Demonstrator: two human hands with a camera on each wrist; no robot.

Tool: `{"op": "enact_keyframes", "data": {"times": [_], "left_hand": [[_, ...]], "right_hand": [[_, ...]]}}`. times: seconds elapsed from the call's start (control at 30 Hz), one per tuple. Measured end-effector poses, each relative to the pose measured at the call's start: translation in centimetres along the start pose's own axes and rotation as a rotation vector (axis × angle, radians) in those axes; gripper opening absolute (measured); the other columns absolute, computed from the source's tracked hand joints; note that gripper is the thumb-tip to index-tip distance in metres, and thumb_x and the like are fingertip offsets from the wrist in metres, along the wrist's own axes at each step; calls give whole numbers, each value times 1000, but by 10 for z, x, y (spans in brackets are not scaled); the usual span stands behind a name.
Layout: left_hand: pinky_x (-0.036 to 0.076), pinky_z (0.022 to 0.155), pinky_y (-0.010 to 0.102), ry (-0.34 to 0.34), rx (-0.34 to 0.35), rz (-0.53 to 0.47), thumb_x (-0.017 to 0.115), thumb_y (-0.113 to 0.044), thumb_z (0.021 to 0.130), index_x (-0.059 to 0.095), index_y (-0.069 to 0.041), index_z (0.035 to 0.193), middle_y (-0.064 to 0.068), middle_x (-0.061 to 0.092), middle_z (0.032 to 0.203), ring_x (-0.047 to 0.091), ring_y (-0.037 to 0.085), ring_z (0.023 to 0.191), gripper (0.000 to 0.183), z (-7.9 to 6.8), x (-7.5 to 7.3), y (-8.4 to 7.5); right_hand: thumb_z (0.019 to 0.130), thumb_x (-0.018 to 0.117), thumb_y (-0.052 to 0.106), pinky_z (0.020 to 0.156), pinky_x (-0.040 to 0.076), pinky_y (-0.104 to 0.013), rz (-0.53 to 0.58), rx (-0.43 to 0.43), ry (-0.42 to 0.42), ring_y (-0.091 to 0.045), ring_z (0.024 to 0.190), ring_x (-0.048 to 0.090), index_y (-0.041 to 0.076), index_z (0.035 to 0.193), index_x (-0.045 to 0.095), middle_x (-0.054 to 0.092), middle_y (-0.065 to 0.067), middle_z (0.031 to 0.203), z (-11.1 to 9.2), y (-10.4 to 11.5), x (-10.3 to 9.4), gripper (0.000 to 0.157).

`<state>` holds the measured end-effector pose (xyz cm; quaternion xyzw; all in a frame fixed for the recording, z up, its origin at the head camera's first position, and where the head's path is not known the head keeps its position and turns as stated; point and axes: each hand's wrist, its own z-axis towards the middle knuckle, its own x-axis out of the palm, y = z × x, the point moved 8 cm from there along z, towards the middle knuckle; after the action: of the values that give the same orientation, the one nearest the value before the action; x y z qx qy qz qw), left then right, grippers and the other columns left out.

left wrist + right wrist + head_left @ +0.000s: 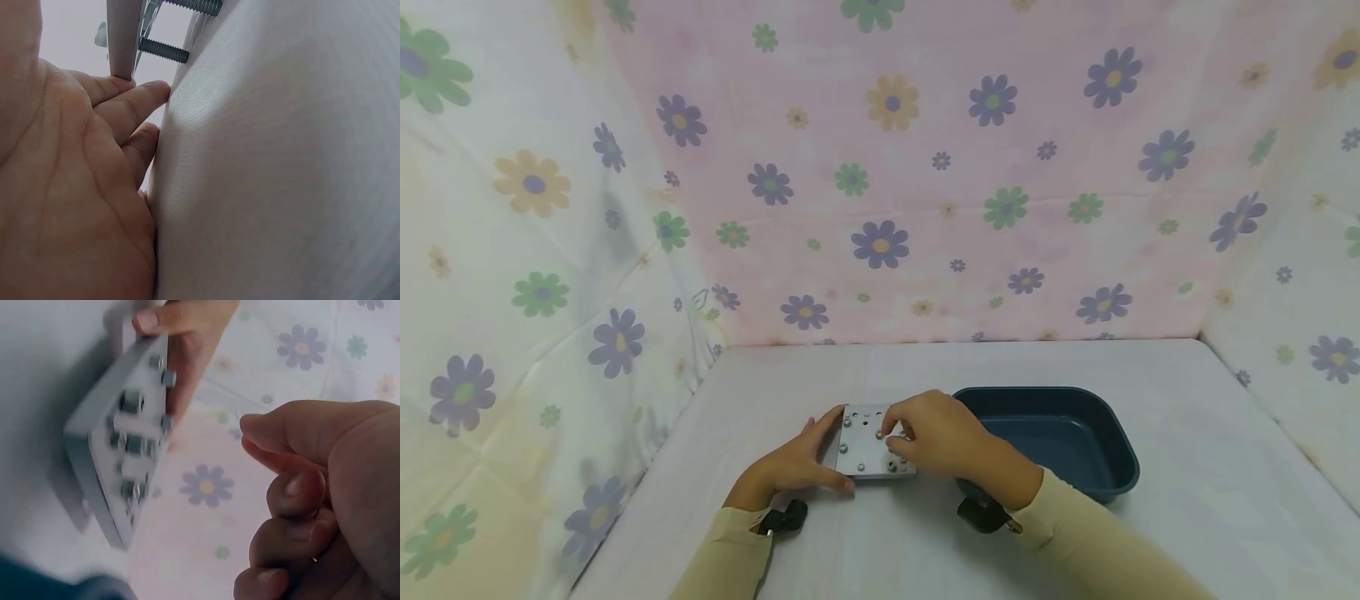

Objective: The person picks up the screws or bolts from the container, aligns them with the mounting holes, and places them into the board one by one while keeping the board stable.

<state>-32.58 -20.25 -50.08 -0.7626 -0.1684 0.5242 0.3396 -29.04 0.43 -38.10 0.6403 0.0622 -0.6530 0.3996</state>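
Behind the metal plate [868, 452] and on both sides of it, a flowered cloth [925, 196] is hung, probably as a screen around the work. Beneath the plate, a table [797, 379] with a pale surface is provided, against which small metal parts are easily picked out. Just to the right of the plate, a dark blue tray [1030, 403] is set, seemingly for easy reach by the right hand [943, 433], whose forearm crosses its near left corner. Above the plate, that hand's grip is narrow: thumb and index fingertip are brought close, the other fingers are curled, and nothing is seen held between them. At the plate's left end, the plate is held by the left hand [801, 462], thumb at the near edge and fingers along the left side, apparently so that it is steadied. Several bolts [843, 448] are seated in the plate's top face; below it, threaded shanks [164, 50] are exposed, so lying flat is presumably prevented and a steadying hand is made useful.
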Motion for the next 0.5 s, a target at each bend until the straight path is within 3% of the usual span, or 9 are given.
{"op": "enact_keyframes", "data": {"times": [0.27,0.5], "left_hand": [[4,123,72,3,-1,-20,96,-53,60,17,-34,167,0,12,175,-9,45,159,134,-1,0,1],[4,122,73,3,8,-19,96,-50,62,16,-31,167,3,11,175,-10,47,158,134,-1,0,-1]], "right_hand": [[96,73,29,52,42,-24,-47,-24,20,-4,57,48,30,107,80,53,16,60,-8,-20,-28,14],[94,78,30,53,45,-25,132,7,42,-7,52,48,37,103,78,54,12,57,-19,-57,-37,12]]}}
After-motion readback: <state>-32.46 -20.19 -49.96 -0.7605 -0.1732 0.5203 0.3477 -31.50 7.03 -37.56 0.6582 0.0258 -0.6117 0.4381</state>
